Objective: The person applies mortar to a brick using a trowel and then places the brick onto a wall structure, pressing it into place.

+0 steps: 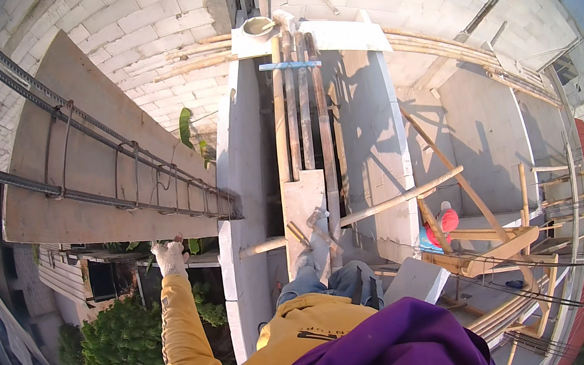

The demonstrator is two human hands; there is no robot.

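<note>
My left hand point(170, 258), in a pale work glove, is closed at the lower edge of a large flat grey-brown board point(102, 157). The board stands on edge beside a cage of steel rebar point(118, 143) with wire stirrups. My right hand is not in view; a purple cloth covers much of my right side. By my legs a narrow plank point(303, 199) lies across the gap, with a wooden-handled tool point(298, 234) and a hammer-like tool point(323, 232) on it.
Bamboo poles point(300, 106) run ahead between two white block walls point(233, 161). A bucket point(258, 28) stands at their far end. A crossing bamboo pole point(399, 197) lies by my legs. Lower right, a person in a red hat point(448, 220) is among timber framing. A tree point(122, 356) grows below left.
</note>
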